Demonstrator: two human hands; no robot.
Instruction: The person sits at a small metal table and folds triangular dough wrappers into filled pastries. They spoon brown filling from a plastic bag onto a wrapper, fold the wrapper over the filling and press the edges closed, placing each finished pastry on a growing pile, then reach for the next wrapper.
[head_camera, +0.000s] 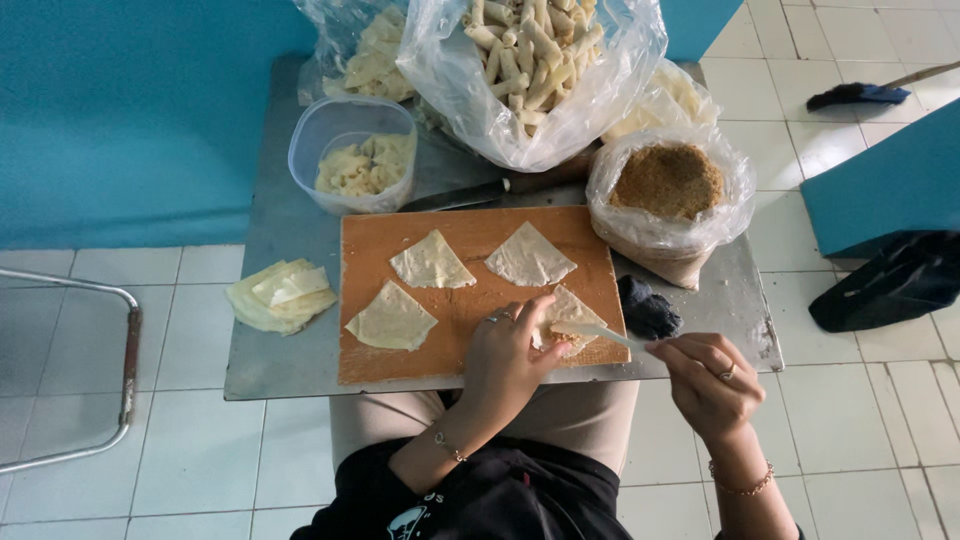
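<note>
On the table (290, 360), your board (470, 300) carries four wrappers. You're at the filling step: your left hand (505, 360) pins the near-right wrapper (572, 312), thin, pale, triangular; your right hand (712, 385) grips a white spatula (600, 333) over it. Folding likely needs both hands.

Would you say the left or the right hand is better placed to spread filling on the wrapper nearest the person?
Probably the right hand: it holds the white utensil, whose tip lies on the near-right wrapper. The left hand is pressing that wrapper down on the wooden board.
</note>
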